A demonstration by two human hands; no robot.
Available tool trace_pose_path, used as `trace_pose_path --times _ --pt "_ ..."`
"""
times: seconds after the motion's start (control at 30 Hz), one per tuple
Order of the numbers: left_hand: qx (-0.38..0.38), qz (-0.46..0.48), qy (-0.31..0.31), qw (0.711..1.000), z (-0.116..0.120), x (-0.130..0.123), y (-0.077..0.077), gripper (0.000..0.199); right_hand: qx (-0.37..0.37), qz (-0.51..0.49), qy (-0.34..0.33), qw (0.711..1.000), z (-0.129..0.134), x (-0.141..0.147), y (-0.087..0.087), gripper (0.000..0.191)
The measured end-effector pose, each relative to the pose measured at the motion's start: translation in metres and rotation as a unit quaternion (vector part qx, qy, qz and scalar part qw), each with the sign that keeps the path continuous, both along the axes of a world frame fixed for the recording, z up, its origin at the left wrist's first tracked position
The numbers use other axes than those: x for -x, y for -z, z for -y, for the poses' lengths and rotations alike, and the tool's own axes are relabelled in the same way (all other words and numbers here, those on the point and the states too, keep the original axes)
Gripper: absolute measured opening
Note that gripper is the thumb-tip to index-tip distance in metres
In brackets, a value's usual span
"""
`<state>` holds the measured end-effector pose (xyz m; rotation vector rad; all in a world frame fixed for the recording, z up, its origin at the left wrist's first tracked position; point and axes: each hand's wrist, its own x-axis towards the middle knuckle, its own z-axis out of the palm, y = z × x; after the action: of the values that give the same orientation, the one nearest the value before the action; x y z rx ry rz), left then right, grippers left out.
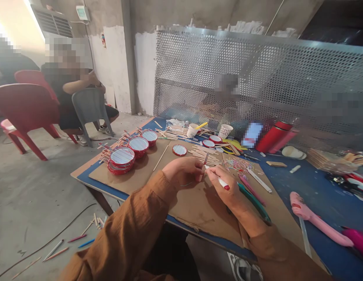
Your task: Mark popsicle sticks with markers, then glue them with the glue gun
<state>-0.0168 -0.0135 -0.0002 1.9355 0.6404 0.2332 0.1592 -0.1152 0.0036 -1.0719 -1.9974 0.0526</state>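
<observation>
My left hand (191,169) is closed on a small flat wooden stick (205,157), held upright above the cardboard. Part of the stick looks dark or reddish. In my right hand (224,182) is a white marker with a red end (223,184), its tip against or very close to the stick. Just beyond my hands lie loose wooden sticks (209,156) and a round red-rimmed disc (179,150). Stacks of red-rimmed round pieces (122,157) with sticks poking out stand to the left. Coloured rubber bands (237,164) lie past my right hand.
Brown cardboard (152,177) covers part of the blue table (287,183). On the right rest a pink glue gun (319,222), a white pen (260,180) and a red bottle (273,136). Paper cups (192,130) stand behind, before a perforated metal panel (242,78). A person (79,86) sits far left.
</observation>
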Motion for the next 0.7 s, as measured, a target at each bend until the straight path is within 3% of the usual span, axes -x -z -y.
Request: trace_pose_path --times 0.2,0.37,0.7 --pt "-0.007 0.008 0.016 1.0 -0.0027 -0.0004 0.0007 0.017 -0.024 -0.011 0.037 0.999 -0.0008 -0.0033 0.003 0.02" --pt "0.007 0.02 0.027 0.999 -0.004 -0.0003 0.0019 0.011 0.021 -0.068 0.06 0.996 -0.0004 -0.0059 0.0082 0.014" --pt "0.031 0.029 0.023 0.999 -0.003 -0.0008 0.0029 0.009 0.01 -0.053 0.058 0.997 0.0002 -0.0016 0.0043 0.013"
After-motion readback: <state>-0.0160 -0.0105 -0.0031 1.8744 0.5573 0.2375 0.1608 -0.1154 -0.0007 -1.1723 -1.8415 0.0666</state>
